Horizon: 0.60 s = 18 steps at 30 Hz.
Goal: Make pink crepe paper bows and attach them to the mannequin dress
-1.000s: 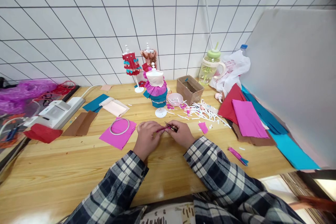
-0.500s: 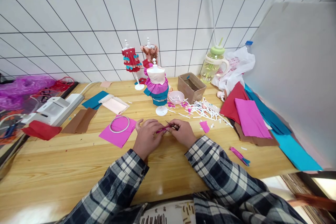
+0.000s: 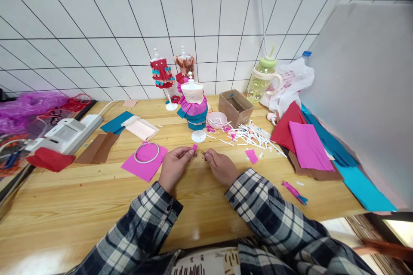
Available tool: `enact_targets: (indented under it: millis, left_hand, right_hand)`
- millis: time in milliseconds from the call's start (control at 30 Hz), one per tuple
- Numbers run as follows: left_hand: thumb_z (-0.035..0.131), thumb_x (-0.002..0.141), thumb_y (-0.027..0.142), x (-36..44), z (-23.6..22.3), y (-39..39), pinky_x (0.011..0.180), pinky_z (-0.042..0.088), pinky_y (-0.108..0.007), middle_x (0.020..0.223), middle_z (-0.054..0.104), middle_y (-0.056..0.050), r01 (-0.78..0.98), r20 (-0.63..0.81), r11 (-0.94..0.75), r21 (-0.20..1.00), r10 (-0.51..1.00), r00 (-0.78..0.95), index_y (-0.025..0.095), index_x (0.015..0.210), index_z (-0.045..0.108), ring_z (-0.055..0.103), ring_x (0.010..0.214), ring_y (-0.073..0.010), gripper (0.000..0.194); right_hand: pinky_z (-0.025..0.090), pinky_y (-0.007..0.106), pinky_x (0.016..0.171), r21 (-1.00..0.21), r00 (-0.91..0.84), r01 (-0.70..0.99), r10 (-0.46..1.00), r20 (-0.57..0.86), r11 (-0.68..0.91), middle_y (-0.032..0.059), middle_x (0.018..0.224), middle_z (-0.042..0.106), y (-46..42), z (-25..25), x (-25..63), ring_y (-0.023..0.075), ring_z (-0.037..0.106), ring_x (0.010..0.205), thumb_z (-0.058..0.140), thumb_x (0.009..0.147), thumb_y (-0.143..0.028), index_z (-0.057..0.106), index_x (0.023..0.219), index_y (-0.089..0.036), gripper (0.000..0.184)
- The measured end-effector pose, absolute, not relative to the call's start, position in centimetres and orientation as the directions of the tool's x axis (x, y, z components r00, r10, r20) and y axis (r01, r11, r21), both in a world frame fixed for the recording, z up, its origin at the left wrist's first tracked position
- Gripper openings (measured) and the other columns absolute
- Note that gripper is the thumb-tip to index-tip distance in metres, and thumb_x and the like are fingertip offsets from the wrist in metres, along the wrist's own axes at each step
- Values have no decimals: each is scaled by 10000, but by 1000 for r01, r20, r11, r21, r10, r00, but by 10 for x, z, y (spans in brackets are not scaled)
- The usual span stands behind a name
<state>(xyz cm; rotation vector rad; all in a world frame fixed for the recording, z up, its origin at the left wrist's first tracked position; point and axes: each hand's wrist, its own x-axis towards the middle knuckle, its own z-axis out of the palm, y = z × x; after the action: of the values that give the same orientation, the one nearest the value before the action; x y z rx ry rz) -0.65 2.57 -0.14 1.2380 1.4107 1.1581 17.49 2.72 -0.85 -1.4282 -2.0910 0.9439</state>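
Note:
My left hand point(image 3: 177, 165) pinches a small magenta crepe paper piece point(image 3: 195, 147) between thumb and fingertips. Opposite it, my right hand point(image 3: 222, 166) is closed around a small tool with two thin metal tips point(image 3: 202, 153); its handle is hidden in my fingers, so whether it is tweezers or scissors I cannot tell. The tips point at the paper piece, a small gap apart from it. Just behind my hands stands a mini dress form point(image 3: 192, 105) wearing a cream, magenta and teal paper dress. Left of my left hand, a silvery ring point(image 3: 146, 161) lies on a magenta sheet point(image 3: 148, 175).
Two more dressed forms, one red point(image 3: 161, 73) and one brown point(image 3: 184, 65), stand by the wall. White paper scraps point(image 3: 253, 137), a pink dish point(image 3: 217, 119), a cardboard box point(image 3: 236, 109) and a bottle point(image 3: 263, 79) are behind right. Coloured sheets point(image 3: 309, 144) lie right, a power strip point(image 3: 66, 133) left.
My hands have drawn apart. The left has turned and now holds the magenta piece up at its fingertips; the right has pulled the tool's tips away from the paper.

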Motion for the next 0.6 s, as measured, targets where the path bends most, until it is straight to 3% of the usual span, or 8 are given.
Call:
enact_targets:
  millis: [233, 600]
  left_hand:
    - [731, 701, 460, -4, -6, 25, 792, 505, -324, 817, 747, -78, 139, -66, 69, 988, 998, -22, 152, 864, 735, 669, 778, -207, 349]
    - [725, 703, 451, -2, -2, 25, 816, 515, -340, 815, 750, -78, 127, -87, 85, 988, 996, 13, 157, 862, 755, 671, 786, -216, 336]
  right_hand:
    - [335, 271, 645, -650, -414, 712, 907, -82, 266, 23, 808, 626, 22, -2, 170, 184, 593, 754, 232, 1008, -408, 495, 1001, -230, 318]
    - [374, 276, 692, -736, -426, 617, 905, -14, 279, 14, 794, 615, 24, -8, 171, 175, 593, 771, 235, 1007, -386, 512, 928, -236, 325]
